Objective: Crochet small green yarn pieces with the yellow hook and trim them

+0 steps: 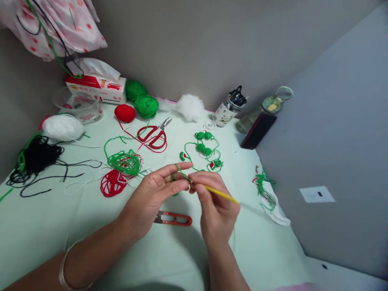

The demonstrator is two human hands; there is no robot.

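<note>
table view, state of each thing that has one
tissue box: open, tissue sticking out
large scissors: blades slightly apart
small snips: lying flat, tips hidden
phone: propped against the bottle, screen dark
bottle: lid on
red yarn ball: wound, end trailing
black yarn: loose, tangled
yellow tool: in right hand

yellow hook handle (222, 194) | red-handled scissors (152, 136) | black yarn (40, 154) | pink cloth (65, 14), red-spotted
</note>
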